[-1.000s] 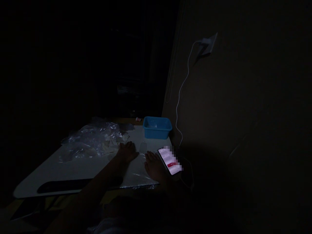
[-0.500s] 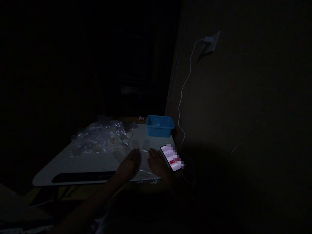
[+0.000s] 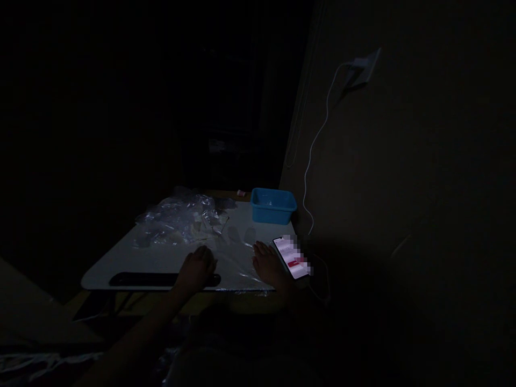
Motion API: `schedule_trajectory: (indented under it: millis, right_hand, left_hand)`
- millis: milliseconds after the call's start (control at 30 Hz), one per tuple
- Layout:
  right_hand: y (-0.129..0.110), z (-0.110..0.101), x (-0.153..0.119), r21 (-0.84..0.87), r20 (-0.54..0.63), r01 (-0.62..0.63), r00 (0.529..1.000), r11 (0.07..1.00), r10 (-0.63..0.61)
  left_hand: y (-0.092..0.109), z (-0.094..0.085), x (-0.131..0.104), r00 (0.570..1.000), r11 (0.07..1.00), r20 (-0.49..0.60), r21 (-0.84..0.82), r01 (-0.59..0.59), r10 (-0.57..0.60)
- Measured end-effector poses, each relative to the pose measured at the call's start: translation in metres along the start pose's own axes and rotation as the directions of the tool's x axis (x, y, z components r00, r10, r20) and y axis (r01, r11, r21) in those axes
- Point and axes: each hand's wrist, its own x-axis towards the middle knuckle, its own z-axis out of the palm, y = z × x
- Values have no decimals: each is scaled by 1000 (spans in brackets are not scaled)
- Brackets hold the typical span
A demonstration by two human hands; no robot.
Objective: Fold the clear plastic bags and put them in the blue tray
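Note:
A clear plastic sheet [image 3: 237, 263] lies on the front right part of a white table [image 3: 133, 263]. My right hand [image 3: 266, 262] rests flat on the sheet's right side with its fingers spread, just left of a lit phone [image 3: 292, 258]. Near the table's front edge, my left hand [image 3: 197, 267] is lowered at the sheet's left side, fingers loosely spread and nothing visible in them. Beyond it sits a crumpled heap of clear plastic [image 3: 173, 217] with pale pieces among it. The room is dark, so fine detail is hard to see.
A blue basket [image 3: 273, 215] stands at the table's back right corner. A small pinkish object [image 3: 241, 193] is behind the table. From a wall socket [image 3: 365, 70] a white cable [image 3: 309, 156] hangs down toward the phone. A black slot [image 3: 141, 279] runs along the front edge.
My left hand has moved left, away from my right hand. My right hand stays beside the phone. The whole view has shifted slightly.

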Motion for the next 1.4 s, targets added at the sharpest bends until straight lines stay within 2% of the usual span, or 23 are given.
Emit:
schedule_trajectory:
  millis: [167,333,433,567,667,833,967,1067,1167,1233,1300,1400]
  right_hand:
    - [0,1,-1,-13,-10,0,1000,1000,0]
    - [0,1,-2,-25,-23,5,1000,1000,-6]
    - [0,2,-2,-21,-23,-5,1000,1000,4]
    - [0,2,-1,-6,-12,-18,1000,1000,18]
    - [-1,1,0,3,6,-17,1000,1000,17]
    - [-2,-1,0,12,3,-21,1000,1000,21]
    - [-1,1,1,21,-9,-33,999,999,33]
    - [0,2,1,50,-13,-40,999,998,41]
    - [2,0,0,119,-90,-29,995,993,40]
    - [5,0,-2,202,-177,-44,981,978,81]
    - [8,1,-6,303,-259,-96,949,948,179]
    - [14,0,-11,426,-281,-186,903,886,325]
  left_hand:
    - [-8,8,-1,991,991,28,-21,130,-129]
    - [-16,13,-2,992,992,32,-35,121,-119]
    - [-19,14,-3,996,995,-35,-64,75,-78]
    - [-21,16,-4,984,988,-155,-138,68,-90]
    - [-15,17,-3,980,981,-187,-192,34,-70]
    - [15,13,4,985,965,-171,-258,-42,-3]
    - [31,10,6,991,983,-133,-180,-27,3]
    - [32,10,5,998,996,-66,-89,11,-17]
    - [31,11,3,1000,999,-4,-43,24,-24]
    - [30,12,3,1000,999,4,-31,24,-23]
    - [30,13,3,1000,999,-4,-25,27,-27]
    - [31,14,6,999,999,-1,-17,47,-47]
